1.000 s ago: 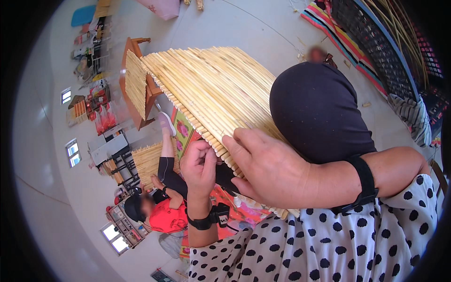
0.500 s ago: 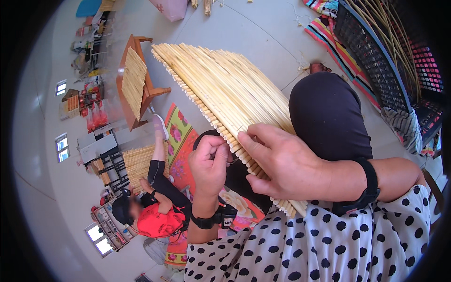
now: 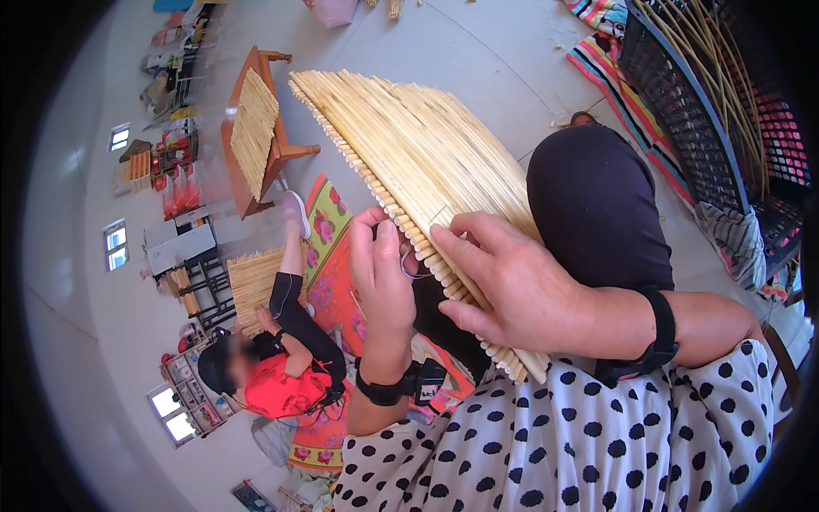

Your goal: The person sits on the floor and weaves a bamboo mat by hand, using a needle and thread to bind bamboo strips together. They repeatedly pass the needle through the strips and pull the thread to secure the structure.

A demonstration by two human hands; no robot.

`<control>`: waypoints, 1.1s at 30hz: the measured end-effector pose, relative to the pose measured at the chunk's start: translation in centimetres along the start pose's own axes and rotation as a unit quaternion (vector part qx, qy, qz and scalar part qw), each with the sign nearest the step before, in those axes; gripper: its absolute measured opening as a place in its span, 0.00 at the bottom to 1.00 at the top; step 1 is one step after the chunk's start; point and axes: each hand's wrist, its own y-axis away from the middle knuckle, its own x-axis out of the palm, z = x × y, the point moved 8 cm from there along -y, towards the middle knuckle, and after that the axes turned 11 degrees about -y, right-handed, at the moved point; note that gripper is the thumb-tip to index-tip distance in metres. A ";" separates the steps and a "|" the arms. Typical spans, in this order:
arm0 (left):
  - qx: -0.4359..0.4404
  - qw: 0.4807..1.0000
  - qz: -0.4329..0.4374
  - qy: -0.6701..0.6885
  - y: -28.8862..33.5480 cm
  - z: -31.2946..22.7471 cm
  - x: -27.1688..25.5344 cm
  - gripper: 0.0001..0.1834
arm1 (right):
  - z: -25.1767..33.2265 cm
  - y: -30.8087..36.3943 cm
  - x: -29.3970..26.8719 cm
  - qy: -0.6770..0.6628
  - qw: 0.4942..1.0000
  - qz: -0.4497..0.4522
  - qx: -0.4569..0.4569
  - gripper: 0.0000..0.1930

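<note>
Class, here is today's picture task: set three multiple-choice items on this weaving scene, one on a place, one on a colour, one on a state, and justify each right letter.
1. Where does the right hand rest?
A. On the reed mat, at its near edge
B. On the wooden frame
C. On the floor

2. What colour is the top of the person sitting on the floor?
A. Blue
B. Red
C. White

3. What is the left hand doing?
A. Lying flat and open on the knee
B. Hanging clear of everything
C. Pinching a thin thread at the mat's edge

Answers:
1. A, the palm and fingers lie across the reeds.
2. B, the top is bright red.
3. C, thumb and fingers close on a fine loop beside the reed ends.
</note>
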 end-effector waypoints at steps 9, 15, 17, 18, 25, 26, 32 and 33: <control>0.016 0.996 -0.024 -0.079 -1.5 0.9 0.9 0.22 | 0.3 0.3 0.9 -0.026 0.999 0.035 0.006 0.39; 0.003 0.987 -0.022 -0.162 -1.3 -0.3 -0.1 0.19 | 0.1 0.6 0.3 -0.041 0.998 0.031 0.031 0.37; -0.013 0.985 -0.025 -0.170 -1.1 0.5 -1.6 0.18 | 0.4 0.7 0.0 -0.041 0.999 0.011 0.011 0.36; -0.021 0.992 0.005 -0.121 -0.7 -0.1 -0.9 0.18 | 0.5 0.7 -0.1 -0.040 0.999 0.003 0.003 0.35; -0.029 0.997 0.063 -0.039 -0.8 -0.5 0.1 0.19 | 0.1 0.8 0.0 -0.032 0.999 0.015 0.020 0.36; -0.040 0.996 0.069 -0.047 -0.6 -0.4 0.0 0.19 | 0.1 0.8 -0.1 -0.027 0.999 0.013 0.023 0.37; -0.030 0.997 0.071 -0.025 -0.8 0.2 0.0 0.19 | 0.3 0.7 0.0 -0.011 1.000 0.017 0.022 0.37; -0.026 0.996 0.075 -0.028 -0.9 0.4 0.0 0.19 | 0.3 0.7 0.0 -0.008 1.000 0.016 0.024 0.37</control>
